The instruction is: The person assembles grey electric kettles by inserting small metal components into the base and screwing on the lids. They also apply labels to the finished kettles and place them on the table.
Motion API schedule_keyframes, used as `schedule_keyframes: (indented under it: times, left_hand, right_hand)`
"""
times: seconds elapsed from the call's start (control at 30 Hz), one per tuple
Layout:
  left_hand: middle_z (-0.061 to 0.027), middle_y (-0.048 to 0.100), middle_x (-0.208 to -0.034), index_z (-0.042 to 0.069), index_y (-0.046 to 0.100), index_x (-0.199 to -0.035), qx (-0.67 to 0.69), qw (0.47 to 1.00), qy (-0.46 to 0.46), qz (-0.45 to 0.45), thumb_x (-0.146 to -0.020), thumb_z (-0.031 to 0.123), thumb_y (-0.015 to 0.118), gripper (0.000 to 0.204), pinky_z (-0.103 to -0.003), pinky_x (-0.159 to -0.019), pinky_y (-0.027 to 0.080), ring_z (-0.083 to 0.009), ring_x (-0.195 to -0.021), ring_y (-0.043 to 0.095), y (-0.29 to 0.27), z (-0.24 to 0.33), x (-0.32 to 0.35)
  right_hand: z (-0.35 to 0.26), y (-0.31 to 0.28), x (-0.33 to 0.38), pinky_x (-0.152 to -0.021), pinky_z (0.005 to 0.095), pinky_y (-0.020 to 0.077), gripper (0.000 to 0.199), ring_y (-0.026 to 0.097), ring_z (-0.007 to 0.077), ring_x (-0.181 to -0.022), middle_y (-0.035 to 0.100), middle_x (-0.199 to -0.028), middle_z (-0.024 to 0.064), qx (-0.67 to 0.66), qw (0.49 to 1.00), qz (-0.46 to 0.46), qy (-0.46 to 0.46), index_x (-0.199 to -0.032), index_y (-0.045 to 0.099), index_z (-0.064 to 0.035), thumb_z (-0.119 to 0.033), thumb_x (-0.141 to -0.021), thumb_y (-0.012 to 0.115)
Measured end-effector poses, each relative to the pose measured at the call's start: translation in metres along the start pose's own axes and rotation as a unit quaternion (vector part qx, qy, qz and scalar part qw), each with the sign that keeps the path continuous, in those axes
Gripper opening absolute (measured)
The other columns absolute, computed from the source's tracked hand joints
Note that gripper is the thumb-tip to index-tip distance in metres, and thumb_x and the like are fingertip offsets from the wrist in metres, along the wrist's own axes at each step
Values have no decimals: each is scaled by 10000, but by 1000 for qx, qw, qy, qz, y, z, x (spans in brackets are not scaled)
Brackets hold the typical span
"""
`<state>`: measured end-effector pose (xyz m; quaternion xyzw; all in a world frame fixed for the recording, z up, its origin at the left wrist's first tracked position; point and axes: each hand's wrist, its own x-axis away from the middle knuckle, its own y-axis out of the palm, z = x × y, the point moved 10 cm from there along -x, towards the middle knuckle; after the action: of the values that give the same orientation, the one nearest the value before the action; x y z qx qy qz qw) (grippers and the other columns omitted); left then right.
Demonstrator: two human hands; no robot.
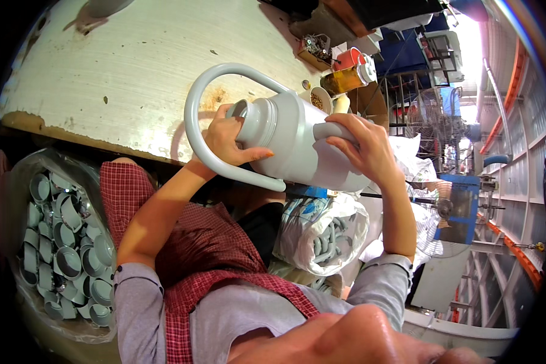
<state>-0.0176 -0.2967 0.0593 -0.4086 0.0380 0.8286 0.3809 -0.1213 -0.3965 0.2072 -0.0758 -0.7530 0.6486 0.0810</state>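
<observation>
Both hands have hold of a big grey jug (309,142), which lies tipped on its side between them at the edge of the table (133,73). The left hand (224,136) is half closed around the jug's neck, with its fingers bent at the mouth and its thumb stretched out along the shoulder. The right hand (370,142) is curled over a short, fat tube (329,130) that sticks out of the jug's side. A big round handle (192,115) loops past the left hand, and the left arm goes through under it. The jug's mouth points left, and I can't see what is inside. Lower down and to the left of the left hand, a see-through bag (88,170) is full of grey rings and cups (68,262). Below the grip, nearer the right arm, a white bag (353,225) holds bent grey pieces (329,242). Just past the right hand stands a pale cup (328,99) with little brown bits in it. A bit farther out are a clear jar (341,80) with yellow-brown stuff inside, a red tub (347,59), and a small box (312,60) full of metal bits (315,45).
</observation>
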Motion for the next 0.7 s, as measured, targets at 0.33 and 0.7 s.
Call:
schedule_keyframes:
  times: [0.33, 0.7]
  left_hand:
    - [-107, 667, -754, 24, 678, -884, 71, 994, -78, 41, -935, 528, 492, 539, -451, -999, 320, -282, -815, 631, 3, 7, -3]
    - [-124, 658, -961, -41, 601, -1080, 214, 869, -321, 311, -988, 398, 493, 462, -326, -671, 543, -195, -773, 645, -85, -43, 63]
  right_hand:
    - [0, -8, -1, -489, 373, 455, 448, 596, 283, -552, 562, -635, 64, 157, 971, 123, -130, -795, 556, -88, -511, -785, 702]
    - [9, 1, 149, -544, 309, 498, 291, 633, 233, -660, 664, -797, 100, -43, 892, 420, -160, -936, 651, -47, -82, -697, 814]
